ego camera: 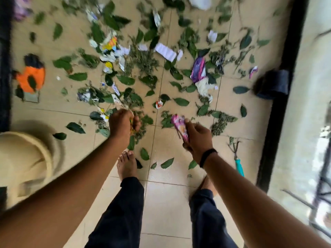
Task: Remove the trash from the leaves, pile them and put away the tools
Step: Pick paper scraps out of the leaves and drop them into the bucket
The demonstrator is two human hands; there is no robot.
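Observation:
Green leaves (pixel 126 80) lie scattered over the tiled floor, mixed with paper scraps (pixel 165 51) and wrappers. My left hand (pixel 122 124) grips a small crumpled piece of trash with yellow showing between the fingers. My right hand (pixel 198 137) holds a pink wrapper (pixel 180 125) just above the floor. A purple and white wrapper (pixel 198 70) lies further out among the leaves. A red and white scrap (pixel 159 104) sits between my hands and the far litter. A teal-handled garden tool (pixel 238 161) lies on the floor to the right of my right wrist.
A cream plastic bin (pixel 26 158) stands at the left. An orange and black object (pixel 31 77) lies at the far left. A dark blue object (pixel 274 85) sits by the black door frame (pixel 279 104) on the right. My bare feet stand below my hands.

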